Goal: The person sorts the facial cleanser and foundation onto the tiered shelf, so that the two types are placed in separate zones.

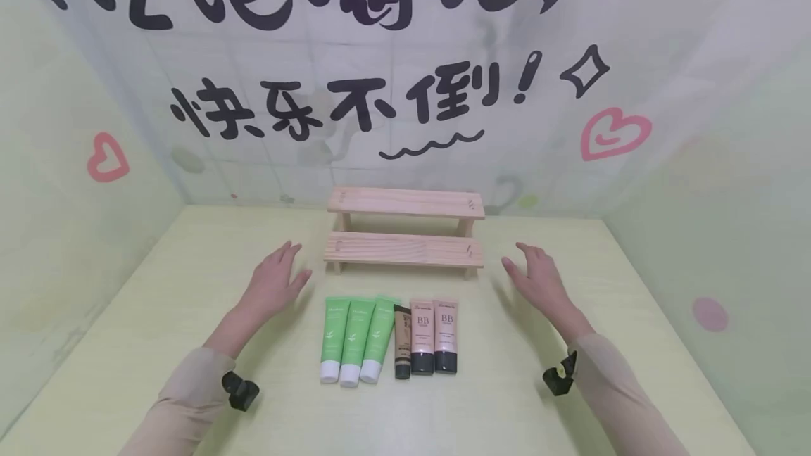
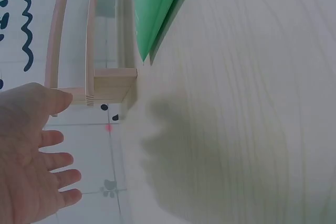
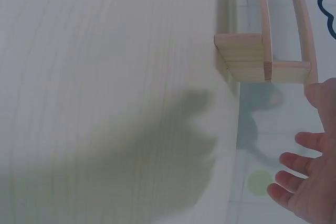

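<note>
Both hands hover over the table on either side of a two-step wooden rack (image 1: 405,250). My left hand (image 1: 274,283) is left of the rack, fingers loosely extended and holding nothing; the left wrist view shows its thumb and fingers apart. On the other side, my right hand (image 1: 537,280) is likewise spread and bare. In front of the rack lies a row of squeeze tubes: three green tubes with white caps (image 1: 358,333), a small brown tube with a dark cap (image 1: 403,336), and two pink BB cream tubes with black caps (image 1: 422,329).
The pale wood-grain table (image 1: 393,421) meets a printed backdrop (image 1: 355,174) behind the rack, with dark lettering on it. Side panels (image 1: 716,231) rise at left and right. A black wrist device (image 1: 241,391) sits on each sleeve.
</note>
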Available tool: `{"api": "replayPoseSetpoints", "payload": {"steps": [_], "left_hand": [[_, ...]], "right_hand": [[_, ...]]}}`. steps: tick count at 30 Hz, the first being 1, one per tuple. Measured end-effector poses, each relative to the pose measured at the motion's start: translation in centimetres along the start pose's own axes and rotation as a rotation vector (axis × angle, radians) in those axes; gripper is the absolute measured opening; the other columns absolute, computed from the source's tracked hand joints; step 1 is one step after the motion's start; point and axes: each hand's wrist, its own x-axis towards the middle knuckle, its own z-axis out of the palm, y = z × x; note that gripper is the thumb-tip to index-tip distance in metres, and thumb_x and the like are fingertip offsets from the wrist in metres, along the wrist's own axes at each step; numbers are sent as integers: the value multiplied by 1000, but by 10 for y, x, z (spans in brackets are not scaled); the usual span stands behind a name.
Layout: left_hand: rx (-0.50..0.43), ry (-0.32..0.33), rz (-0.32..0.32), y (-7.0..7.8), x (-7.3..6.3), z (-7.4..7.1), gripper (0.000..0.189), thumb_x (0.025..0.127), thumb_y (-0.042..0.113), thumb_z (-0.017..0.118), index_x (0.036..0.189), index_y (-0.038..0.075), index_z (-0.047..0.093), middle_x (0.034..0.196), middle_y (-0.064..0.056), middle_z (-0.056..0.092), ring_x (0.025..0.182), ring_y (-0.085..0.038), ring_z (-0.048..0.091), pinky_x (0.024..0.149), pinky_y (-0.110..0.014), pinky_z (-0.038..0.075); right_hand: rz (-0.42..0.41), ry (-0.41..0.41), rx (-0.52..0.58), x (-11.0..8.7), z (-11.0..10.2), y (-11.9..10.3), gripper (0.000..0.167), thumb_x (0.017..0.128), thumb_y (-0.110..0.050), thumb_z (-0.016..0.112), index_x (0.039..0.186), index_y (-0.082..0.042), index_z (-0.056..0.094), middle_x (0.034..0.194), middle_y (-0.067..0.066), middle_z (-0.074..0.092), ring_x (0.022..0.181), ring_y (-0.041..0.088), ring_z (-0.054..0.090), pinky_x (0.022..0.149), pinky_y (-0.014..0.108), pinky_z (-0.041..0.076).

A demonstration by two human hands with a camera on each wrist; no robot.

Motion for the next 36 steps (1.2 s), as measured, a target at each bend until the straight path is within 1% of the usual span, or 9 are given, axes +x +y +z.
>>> {"api": "replayPoseSetpoints", "payload": {"steps": [4,7,11,14,17,21,24,29,36], "left_hand": [[-42,-18,-32,0,-2,0,56,92,26,50,134,-6,33,138,-33,31,124,-50,31,100,-63,30],[-92,-48,-49,1,-4,-2,53,92,25,50,133,-6,35,136,-32,34,123,-49,34,100,-61,33],[-155,-84,-47,4,-6,-5,50,92,25,50,131,-5,38,133,-32,37,121,-48,38,99,-59,36],[-180,-110,-42,7,-7,-7,48,92,24,50,129,-6,40,129,-32,40,116,-47,43,94,-58,41],[-193,-151,-55,10,-8,-8,48,92,25,50,128,-6,41,126,-31,44,112,-45,47,89,-55,45],[-217,-229,-93,15,-9,-8,48,91,24,52,127,-7,41,123,-29,48,110,-43,50,87,-51,48],[-236,-278,-122,19,-10,-8,48,90,24,54,126,-7,43,120,-29,51,106,-41,53,85,-48,50],[-260,-340,-133,24,-14,-8,50,87,24,59,124,-7,44,114,-28,54,101,-37,57,81,-45,52],[-279,-413,-143,28,-19,-3,53,83,25,64,122,-6,46,107,-23,58,94,-33,59,75,-41,54]], "right_hand": [[32,-59,70,4,2,-3,62,96,-39,40,134,10,32,135,35,32,125,49,28,103,61,26],[48,-78,94,9,4,-6,61,97,-38,39,133,11,33,134,34,34,125,48,30,104,59,28],[83,-101,112,15,6,-9,61,97,-39,38,132,9,36,133,33,38,123,47,35,102,57,33],[129,-134,137,19,7,-12,61,96,-41,38,133,7,36,133,31,39,123,45,38,100,55,36],[180,-177,180,22,9,-15,62,96,-43,37,133,6,35,134,30,40,123,44,39,100,53,38],[244,-233,272,24,12,-17,64,95,-45,37,135,5,34,136,28,39,124,42,40,101,52,39],[272,-250,351,26,14,-18,65,95,-45,37,135,6,32,137,28,37,122,41,42,100,50,41],[331,-254,496,34,18,-21,67,95,-44,40,136,9,30,137,29,36,122,40,44,97,42,47],[421,-287,638,40,26,-24,67,94,-39,45,136,10,29,136,28,39,123,39,44,99,41,45]]}}
